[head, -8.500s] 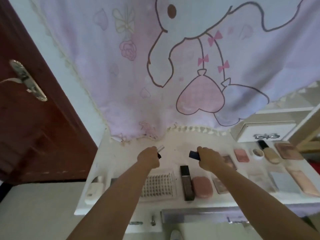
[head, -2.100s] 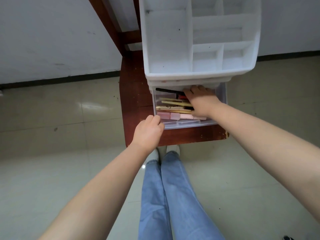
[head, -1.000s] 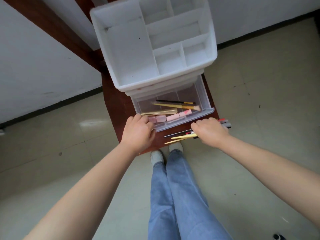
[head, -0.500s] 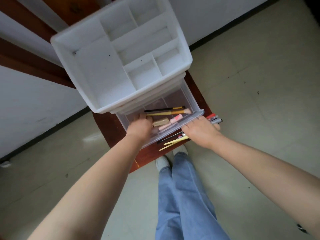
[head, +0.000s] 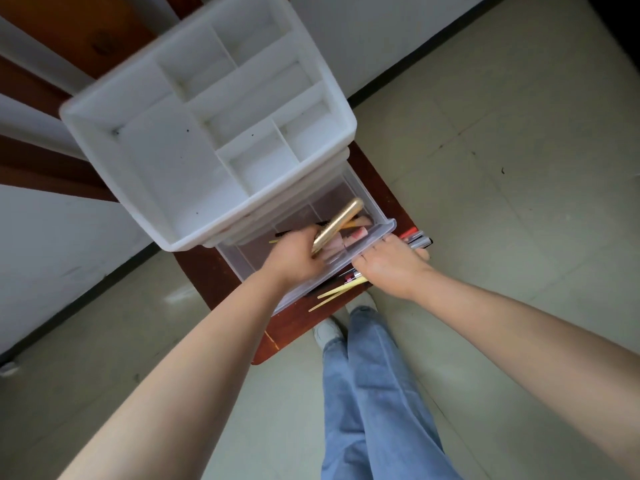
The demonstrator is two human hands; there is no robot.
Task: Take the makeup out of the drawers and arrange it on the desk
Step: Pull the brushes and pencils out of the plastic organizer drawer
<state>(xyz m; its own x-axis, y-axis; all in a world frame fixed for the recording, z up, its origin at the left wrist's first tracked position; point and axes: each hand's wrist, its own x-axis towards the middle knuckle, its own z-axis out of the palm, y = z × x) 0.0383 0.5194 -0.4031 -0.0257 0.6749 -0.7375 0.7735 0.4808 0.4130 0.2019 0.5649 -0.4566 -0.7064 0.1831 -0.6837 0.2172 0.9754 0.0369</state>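
With the left hand [head: 298,258] gripping a gold tube [head: 337,226] over the open clear drawer [head: 375,233], the right hand's [head: 391,265] loosely clenched bundle of brushes and pencils [head: 337,291] could slide free.

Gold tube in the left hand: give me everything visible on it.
The gold tube is a slim, straight stick with a shiny metallic gold finish and a rounded far end; no label or seam is readable through the motion blur. The left hand grips its near end, which is hidden in the fist. It slants up and away from the hand, over the open clear drawer, above the pink items lying inside. Whether it touches anything but the hand cannot be told.
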